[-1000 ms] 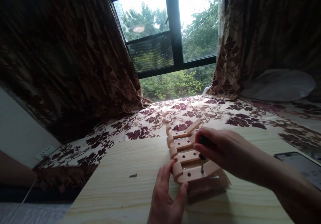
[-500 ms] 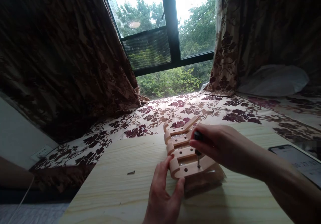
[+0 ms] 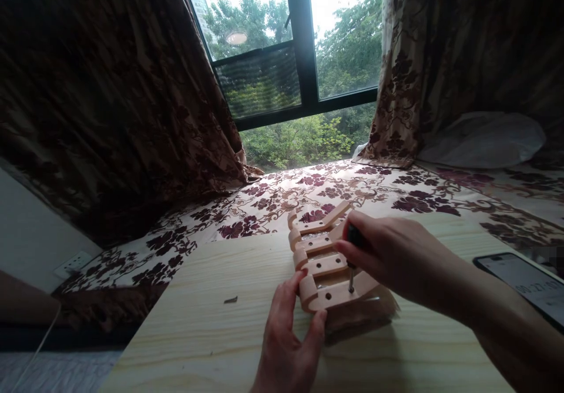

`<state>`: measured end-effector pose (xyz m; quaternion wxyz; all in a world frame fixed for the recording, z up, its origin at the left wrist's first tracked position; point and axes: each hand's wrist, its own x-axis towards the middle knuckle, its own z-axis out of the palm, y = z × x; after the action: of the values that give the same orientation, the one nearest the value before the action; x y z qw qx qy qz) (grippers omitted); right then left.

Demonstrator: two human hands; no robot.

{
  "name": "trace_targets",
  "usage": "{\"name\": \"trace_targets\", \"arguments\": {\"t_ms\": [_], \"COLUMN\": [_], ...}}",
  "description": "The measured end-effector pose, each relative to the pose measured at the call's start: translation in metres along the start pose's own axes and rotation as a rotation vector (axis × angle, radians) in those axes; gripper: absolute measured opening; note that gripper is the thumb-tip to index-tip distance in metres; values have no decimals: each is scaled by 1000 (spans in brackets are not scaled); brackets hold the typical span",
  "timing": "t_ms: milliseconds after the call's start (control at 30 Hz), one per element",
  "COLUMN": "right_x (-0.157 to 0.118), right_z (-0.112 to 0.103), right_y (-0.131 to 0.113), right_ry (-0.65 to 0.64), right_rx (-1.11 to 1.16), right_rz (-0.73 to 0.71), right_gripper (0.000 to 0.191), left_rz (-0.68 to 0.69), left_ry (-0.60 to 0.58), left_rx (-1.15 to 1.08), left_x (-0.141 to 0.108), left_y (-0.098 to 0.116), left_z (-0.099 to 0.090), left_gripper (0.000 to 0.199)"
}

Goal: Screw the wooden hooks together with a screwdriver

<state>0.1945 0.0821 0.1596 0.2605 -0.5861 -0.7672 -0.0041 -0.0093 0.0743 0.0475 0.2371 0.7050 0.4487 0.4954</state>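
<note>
Several curved wooden hooks (image 3: 328,264) with dark holes stand in a row, one behind another, over a clear plastic-wrapped packet (image 3: 361,321). My left hand (image 3: 291,328) holds the left end of the nearest hook, thumb on its near side and forefinger on its far side. In my closed right hand (image 3: 388,249) is a screwdriver (image 3: 356,237) with a black handle. Its metal shaft points down, and the tip meets the right-hand hole of the nearest hook. Whether a screw sits under the tip is too small to tell.
A pale wooden tabletop (image 3: 185,316) lies under the work, with a small dark scrap (image 3: 230,300) at left. Beside my right forearm is a phone (image 3: 520,281). Beyond are a floral cloth (image 3: 282,196), curtains (image 3: 400,99) and a window (image 3: 304,46).
The screwdriver handle has turned and tilted slightly in my right hand, while its tip stays at the same hole. My left hand keeps its hold on the hook.
</note>
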Motion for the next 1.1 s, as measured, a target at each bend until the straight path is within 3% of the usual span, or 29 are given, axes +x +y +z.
{"name": "trace_targets", "arguments": {"t_ms": [100, 300, 533, 767, 933, 1100], "right_x": [1, -5, 3, -5, -1, 2], "right_z": [-1, -5, 10, -5, 3, 5], "right_y": [4, 1, -2, 1, 1, 0], "right_ry": [44, -106, 73, -38, 22, 46], "right_rx": [-71, 209, -56, 231, 69, -47], "right_rz": [54, -130, 39, -132, -64, 9], "right_gripper": [23, 21, 26, 14, 20, 20], "left_rz": [7, 19, 6, 40, 100, 17], "left_ry": [6, 20, 15, -86, -31, -12], "left_rx": [6, 5, 16, 68, 45, 9], "left_x": [0, -1, -2, 1, 0, 0], "left_y": [-1, -3, -2, -4, -7, 2], "left_z": [0, 1, 1, -7, -4, -1], "left_gripper": [41, 41, 41, 45, 46, 43]}}
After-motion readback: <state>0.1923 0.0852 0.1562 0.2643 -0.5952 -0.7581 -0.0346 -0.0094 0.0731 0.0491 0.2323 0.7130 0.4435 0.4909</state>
